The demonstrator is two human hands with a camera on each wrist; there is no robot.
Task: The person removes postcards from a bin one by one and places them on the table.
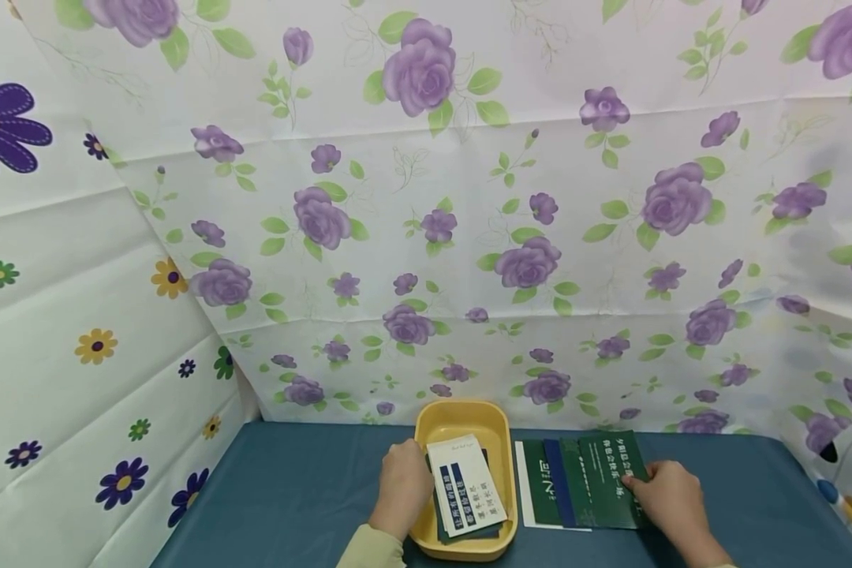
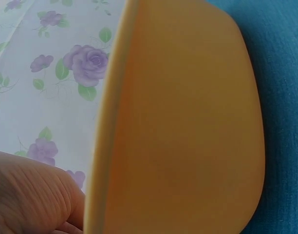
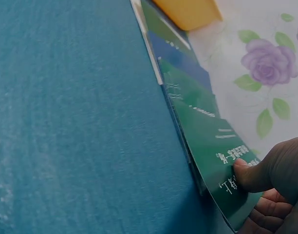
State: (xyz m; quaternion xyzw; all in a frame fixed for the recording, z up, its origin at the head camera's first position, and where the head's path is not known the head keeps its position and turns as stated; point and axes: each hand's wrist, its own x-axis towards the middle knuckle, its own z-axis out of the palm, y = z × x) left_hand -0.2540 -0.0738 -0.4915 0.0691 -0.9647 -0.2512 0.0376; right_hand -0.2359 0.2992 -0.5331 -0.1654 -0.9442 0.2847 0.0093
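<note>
A yellow plastic basin (image 1: pixel 513 505) stands on the table with a white printed card (image 1: pixel 468 483) lying over dark green cards inside it. My left hand (image 1: pixel 406 485) grips the basin's left rim; in the left wrist view the basin's outer wall (image 2: pixel 188 117) hides most of the fingers. To the right of the basin, overlapping cards lie fanned in a row. My right hand (image 1: pixel 670 498) pinches the rightmost dark green card (image 1: pixel 607 473) by its right edge, thumb on top and fingers underneath. That edge is lifted in the right wrist view.
Within the row a blue strip (image 1: pixel 559 483) crosses between green cards, and a white card edge (image 1: pixel 523 481) shows at the left end. Blue-green cloth (image 1: pixel 312 489) covers the table. A floral sheet (image 1: pixel 461 237) hangs close behind, with another flowered sheet (image 1: pixel 57 276) on the left.
</note>
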